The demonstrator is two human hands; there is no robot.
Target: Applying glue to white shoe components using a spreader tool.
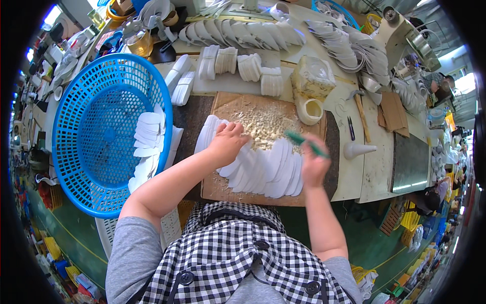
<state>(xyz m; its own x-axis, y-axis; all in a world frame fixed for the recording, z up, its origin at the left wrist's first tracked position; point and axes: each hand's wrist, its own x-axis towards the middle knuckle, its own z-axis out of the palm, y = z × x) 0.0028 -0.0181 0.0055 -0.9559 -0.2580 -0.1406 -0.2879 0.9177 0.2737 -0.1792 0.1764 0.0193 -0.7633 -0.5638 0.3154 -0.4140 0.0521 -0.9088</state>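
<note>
White insole-shaped pieces [276,172] lie fanned in an overlapping row across a cardboard sheet [243,105]. My left hand [229,143] is bent over the left part of the row, its fingers closed on the pieces' upper edges. Next to that hand, a thicker bunch of the same pieces [206,134] stands at the left. My right hand [315,164] grips a slim green-handled brush [309,144], slanted above the row's right end; motion blurs it, and its bristles do not show. Pale crusted residue [263,134] covers the cardboard beyond the row.
A blue basket [112,63] holding white pieces stands at my left. Beyond the cardboard are bundled pieces [226,61] and a crusted block [314,76] with a round white cup [310,111]. A hammer [360,114], a pen [351,128] and a white cone [358,149] lie at right.
</note>
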